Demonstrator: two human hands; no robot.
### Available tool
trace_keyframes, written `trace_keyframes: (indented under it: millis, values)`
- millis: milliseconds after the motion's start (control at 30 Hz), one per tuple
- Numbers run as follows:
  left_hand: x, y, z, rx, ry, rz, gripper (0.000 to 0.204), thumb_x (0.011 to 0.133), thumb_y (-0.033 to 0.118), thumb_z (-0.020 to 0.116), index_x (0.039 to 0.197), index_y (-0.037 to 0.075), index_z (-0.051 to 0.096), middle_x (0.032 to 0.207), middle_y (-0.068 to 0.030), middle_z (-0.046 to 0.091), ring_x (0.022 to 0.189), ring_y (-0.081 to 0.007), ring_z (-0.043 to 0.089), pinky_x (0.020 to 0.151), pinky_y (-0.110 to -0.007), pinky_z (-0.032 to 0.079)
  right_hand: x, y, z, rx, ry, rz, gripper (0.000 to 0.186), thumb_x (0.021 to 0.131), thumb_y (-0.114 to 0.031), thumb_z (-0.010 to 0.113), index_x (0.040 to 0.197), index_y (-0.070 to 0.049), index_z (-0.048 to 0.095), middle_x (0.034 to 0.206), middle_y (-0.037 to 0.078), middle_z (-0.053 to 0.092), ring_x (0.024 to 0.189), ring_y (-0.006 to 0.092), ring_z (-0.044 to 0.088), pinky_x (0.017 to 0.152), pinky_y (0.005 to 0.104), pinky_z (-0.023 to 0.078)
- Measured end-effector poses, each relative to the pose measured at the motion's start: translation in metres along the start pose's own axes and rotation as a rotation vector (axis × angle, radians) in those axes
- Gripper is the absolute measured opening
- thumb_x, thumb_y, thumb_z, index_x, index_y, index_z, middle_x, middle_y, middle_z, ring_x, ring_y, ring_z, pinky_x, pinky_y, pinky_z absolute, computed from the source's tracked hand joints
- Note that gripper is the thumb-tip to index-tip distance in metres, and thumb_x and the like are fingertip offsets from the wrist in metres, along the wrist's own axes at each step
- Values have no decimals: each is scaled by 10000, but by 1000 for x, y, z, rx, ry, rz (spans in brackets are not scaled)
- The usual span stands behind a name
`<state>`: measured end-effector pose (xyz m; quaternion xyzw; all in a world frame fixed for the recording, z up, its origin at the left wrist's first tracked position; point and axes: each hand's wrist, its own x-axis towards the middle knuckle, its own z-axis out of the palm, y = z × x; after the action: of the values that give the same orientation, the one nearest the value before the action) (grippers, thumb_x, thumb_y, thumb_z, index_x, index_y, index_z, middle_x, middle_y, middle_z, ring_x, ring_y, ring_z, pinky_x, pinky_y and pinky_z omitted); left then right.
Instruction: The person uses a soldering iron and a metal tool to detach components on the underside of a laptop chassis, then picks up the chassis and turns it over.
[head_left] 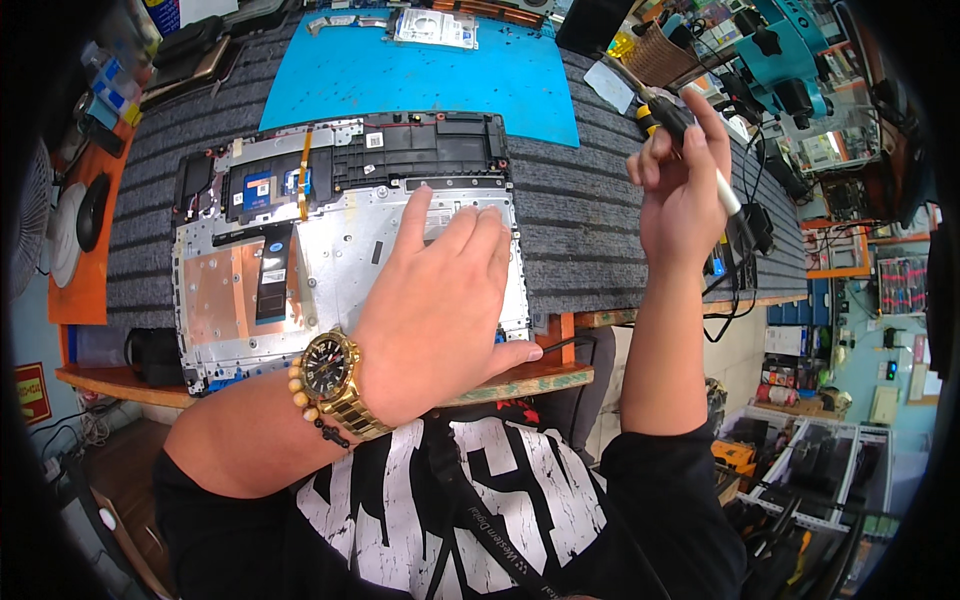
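Chassis lies on the grey mat at the table's near edge, right in front of you. Your left hand is palm down over its right half, index finger and thumb spread from the other fingers, index tip at a dark strip; press lightly and evenly so the thin plate doesn't flex. Your right hand is raised well clear, thumb and fingers pinching a slim tool; hold it away from the orange ribbon, which looks easy to crease. The silver plate is flat, with a matte copper sheet at left; ridged black plastic borders the far side, and the mat looks ribbed and fabric-like
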<state>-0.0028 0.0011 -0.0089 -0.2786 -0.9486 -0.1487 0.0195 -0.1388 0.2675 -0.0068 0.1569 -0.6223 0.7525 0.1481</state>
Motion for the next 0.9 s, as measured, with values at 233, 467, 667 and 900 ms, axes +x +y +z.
trace_keyframes:
  millis: [233,467,667,900]
  values:
    - [-1,1,-1,-19,-17,-11,1060,924,688,887,1554,-131,651,1617,-232,645,1543,-369,591,1393,-691,301,51,24,16,277,-120,150,223,1130,-74,721,1345,-18,710,906,89,695,758,200,644,750,440,572]
    - [-1,0,3,8,33,1,1063,937,720,858,1554,-123,659,1622,-229,644,1549,-362,578,1372,-698,313,65,72,47,172,-119,247,188,1042,-6,815,1223,7,767,904,39,708,703,144,611,723,389,568]
    - [-2,1,8,40,78,-2,1036,939,728,851,1532,-104,679,1608,-225,650,1546,-364,568,1359,-688,328,53,82,59,-88,-133,192,156,1059,-112,871,1163,-5,828,890,33,779,738,86,672,656,250,513]
    - [-1,1,10,14,103,-7,1010,919,709,877,1495,-101,696,1557,-217,663,1521,-365,578,1353,-688,334,52,87,73,-232,-160,152,235,1067,-199,896,1206,-11,870,940,49,843,759,69,687,677,246,526]
